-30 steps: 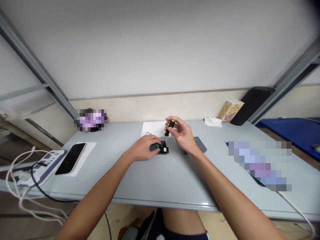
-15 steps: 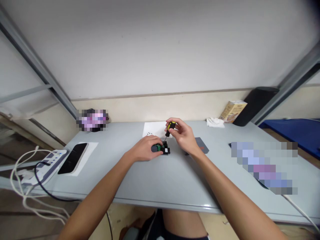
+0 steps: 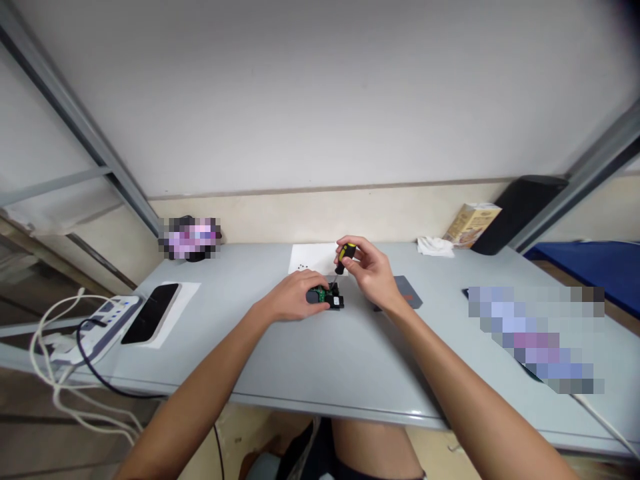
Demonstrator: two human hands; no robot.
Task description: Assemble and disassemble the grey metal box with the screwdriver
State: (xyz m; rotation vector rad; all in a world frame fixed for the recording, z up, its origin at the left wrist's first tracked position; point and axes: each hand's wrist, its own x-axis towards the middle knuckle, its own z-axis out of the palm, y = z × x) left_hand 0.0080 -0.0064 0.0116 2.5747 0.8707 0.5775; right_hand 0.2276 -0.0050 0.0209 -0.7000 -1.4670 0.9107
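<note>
Grey-topped and set against a pale wall (image 3: 320, 100), the desk (image 3: 300, 360) is shown slightly farther to the right in the view than a second ago, a shift shared by everything on it and so best put down to a small turn of the head. Near its middle, a small black device (image 3: 336, 301) is kept in place by the left hand (image 3: 299, 297), its thumb and fingers closed around the left part. Between thumb and fingers, a little more of the green circuit board (image 3: 323, 293) is now exposed than in the earliest view. A yellow-and-black screwdriver (image 3: 347, 253) is gripped in the fingers of the right hand (image 3: 373, 273), its handle tilted and its shaft pointed down at the device; whether the tip is seated in anything cannot be made out. Since the tool and device are held in nearly the same relation as before, work at one spot is judged to be continuing, with no release by either hand. Just beyond the left fingers, small dark bits (image 3: 303, 267), perhaps screws, are gathered on white paper (image 3: 314, 257). A flat grey piece (image 3: 411, 293) is partly hidden by the right wrist.
</note>
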